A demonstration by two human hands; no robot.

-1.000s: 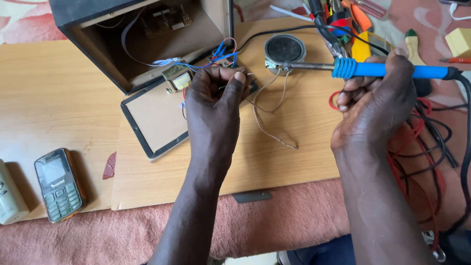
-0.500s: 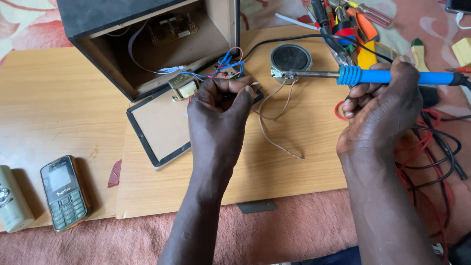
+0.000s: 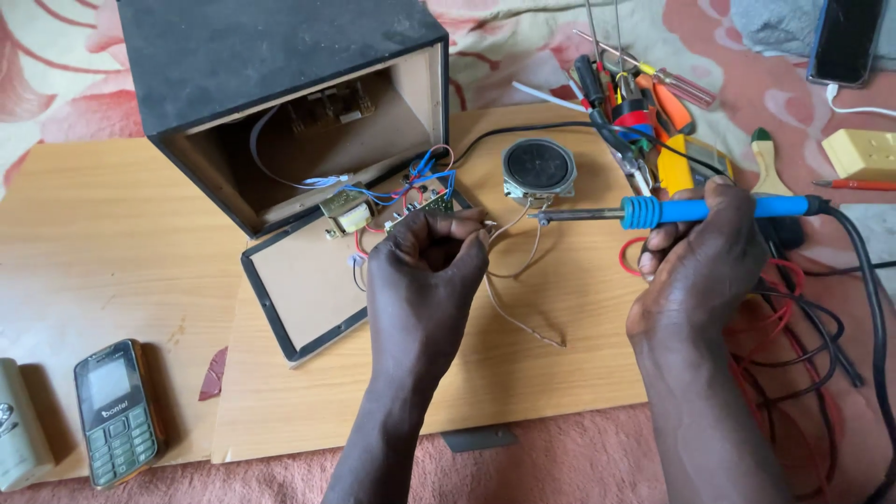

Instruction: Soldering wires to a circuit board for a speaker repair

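Observation:
My left hand [image 3: 425, 271] pinches thin brown wires [image 3: 513, 280] just below a small circuit board [image 3: 425, 201] with blue and red leads. My right hand [image 3: 700, 257] grips a soldering iron [image 3: 691, 210] by its blue handle, the metal tip pointing left toward the wire ends near my left fingers. A round black speaker [image 3: 539, 168] lies just beyond the tip. The board and a small transformer [image 3: 345, 215] rest at the mouth of an open black speaker box [image 3: 280, 84], whose back panel [image 3: 299, 289] lies flat on the wooden board [image 3: 112, 233].
Screwdrivers, pliers and a yellow meter [image 3: 653, 112] are piled at the back right. Red and black cables [image 3: 803, 327] tangle at the right. A keypad phone [image 3: 117, 411] and a white object [image 3: 19, 429] lie at the front left. A smartphone [image 3: 845, 37] and a yellow box [image 3: 859, 154] sit far right.
The view has shifted, so the scene sits lower and further right in the frame. The iron tip has come closer to the wire ends held in my left fingers.

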